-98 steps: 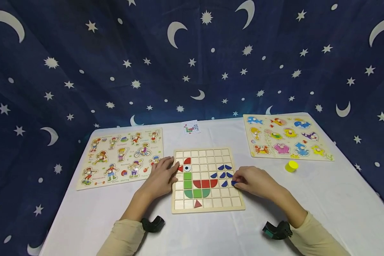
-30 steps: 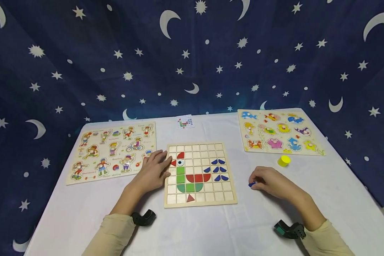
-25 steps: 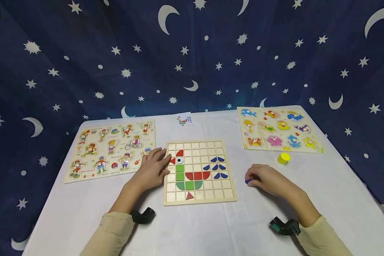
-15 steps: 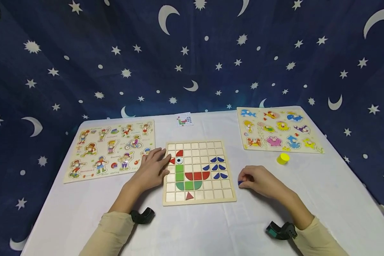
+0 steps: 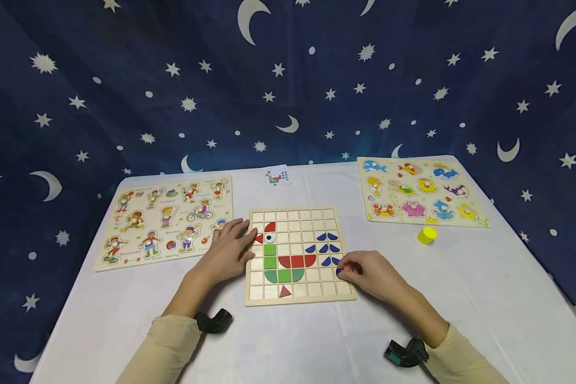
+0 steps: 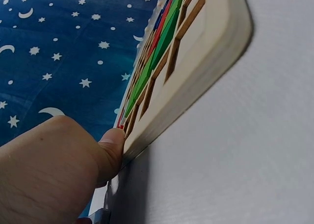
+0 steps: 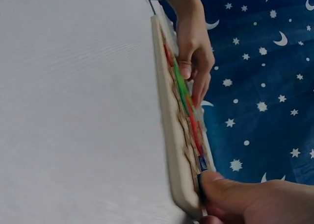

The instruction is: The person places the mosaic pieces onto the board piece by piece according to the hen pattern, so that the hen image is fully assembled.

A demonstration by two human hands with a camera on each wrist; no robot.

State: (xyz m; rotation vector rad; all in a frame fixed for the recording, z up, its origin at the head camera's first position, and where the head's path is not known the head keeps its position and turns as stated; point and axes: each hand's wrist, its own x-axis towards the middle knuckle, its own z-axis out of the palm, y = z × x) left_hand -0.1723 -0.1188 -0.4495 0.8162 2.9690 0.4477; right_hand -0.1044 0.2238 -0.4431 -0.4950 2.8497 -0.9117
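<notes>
A wooden grid board (image 5: 326, 214) bears coloured shapes that form a bird: red quarter-rounds, green squares, a round eye (image 5: 269, 238), a red triangle (image 5: 285, 291) and several blue leaf-shaped pieces (image 5: 324, 248) at the right. My right hand (image 5: 372, 271) pinches another blue piece (image 5: 338, 272) between thumb and fingertips, over the right column just below the lowest blue pieces. My left hand (image 5: 225, 255) rests at the board's left edge with fingers extended. In the left wrist view, the thumb of that hand (image 6: 59, 160) touches the board's rim (image 6: 196, 82).
A small card (image 5: 277, 175) with a printed bird lies behind the board. At the left is a sports puzzle (image 5: 146, 220), partly behind my left hand. A sea-animal puzzle (image 5: 403, 194) lies at the back right, with a yellow cylinder (image 5: 427, 235) in front of it.
The blue piece held at the board's edge earlier now lies in the grid. My right hand went off to the right, then came back left over the board with another blue piece. Left hand stays put.
</notes>
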